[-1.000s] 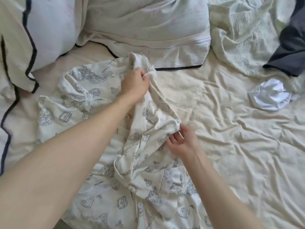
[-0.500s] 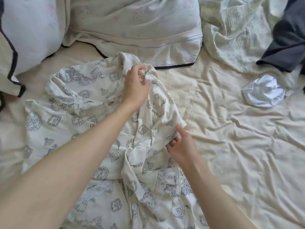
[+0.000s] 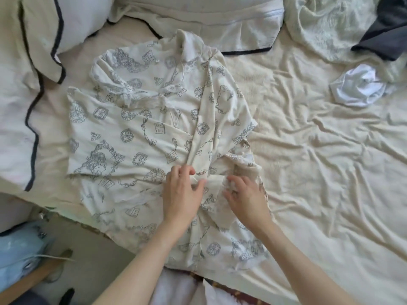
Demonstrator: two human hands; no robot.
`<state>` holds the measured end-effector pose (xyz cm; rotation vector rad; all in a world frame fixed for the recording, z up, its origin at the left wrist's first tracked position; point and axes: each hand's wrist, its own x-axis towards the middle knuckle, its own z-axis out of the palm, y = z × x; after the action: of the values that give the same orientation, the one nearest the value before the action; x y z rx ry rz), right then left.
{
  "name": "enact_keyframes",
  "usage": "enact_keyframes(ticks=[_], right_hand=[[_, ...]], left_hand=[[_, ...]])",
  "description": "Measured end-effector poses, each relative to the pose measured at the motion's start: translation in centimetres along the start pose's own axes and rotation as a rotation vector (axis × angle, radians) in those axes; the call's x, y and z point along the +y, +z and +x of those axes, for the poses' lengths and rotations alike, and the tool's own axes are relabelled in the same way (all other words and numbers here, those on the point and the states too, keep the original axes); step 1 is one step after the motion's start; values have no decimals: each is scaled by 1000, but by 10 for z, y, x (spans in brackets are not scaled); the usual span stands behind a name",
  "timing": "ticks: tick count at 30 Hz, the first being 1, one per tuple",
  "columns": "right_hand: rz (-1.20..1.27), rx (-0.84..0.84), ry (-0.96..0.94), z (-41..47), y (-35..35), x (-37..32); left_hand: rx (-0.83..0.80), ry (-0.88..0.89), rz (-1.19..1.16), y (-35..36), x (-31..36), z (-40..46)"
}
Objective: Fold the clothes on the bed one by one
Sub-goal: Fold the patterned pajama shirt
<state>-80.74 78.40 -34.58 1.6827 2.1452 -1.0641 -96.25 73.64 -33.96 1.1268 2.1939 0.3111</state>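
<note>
A cream pyjama top with grey printed motifs (image 3: 132,119) lies spread on the bed, collar toward the pillows and hem hanging over the near edge. Its right side is folded in toward the middle in a long diagonal pleat. My left hand (image 3: 182,192) sits at the lower end of that pleat and pinches the fabric between thumb and fingers. My right hand (image 3: 246,194) is just to its right, fingers curled into the bunched cloth near a lace-trimmed edge.
Pillows with dark piping (image 3: 39,40) line the head of the bed. A pale green crumpled cloth (image 3: 326,25), a dark garment (image 3: 387,31) and a white bundled garment (image 3: 361,86) lie at the far right. Wrinkled cream sheet (image 3: 330,172) covers the right side. Floor shows bottom left.
Both hands came down from the collar and sleeve area to the lower middle of the top. The garment now lies flatter, and the view has pulled back toward the bed's near edge.
</note>
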Motion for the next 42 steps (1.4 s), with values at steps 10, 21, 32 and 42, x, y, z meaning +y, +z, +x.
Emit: enact_keyframes(ticks=[10, 21, 32, 42], right_hand=[[84, -182, -502, -41, 26, -19], [872, -170, 273, 4, 24, -58], [1554, -278, 654, 47, 42, -94], [1447, -71, 579, 27, 29, -106]], left_hand=[[12, -92, 296, -6, 12, 17], [22, -574, -726, -58, -66, 30], [-115, -541, -560, -33, -52, -3], [-117, -441, -721, -82, -100, -19]])
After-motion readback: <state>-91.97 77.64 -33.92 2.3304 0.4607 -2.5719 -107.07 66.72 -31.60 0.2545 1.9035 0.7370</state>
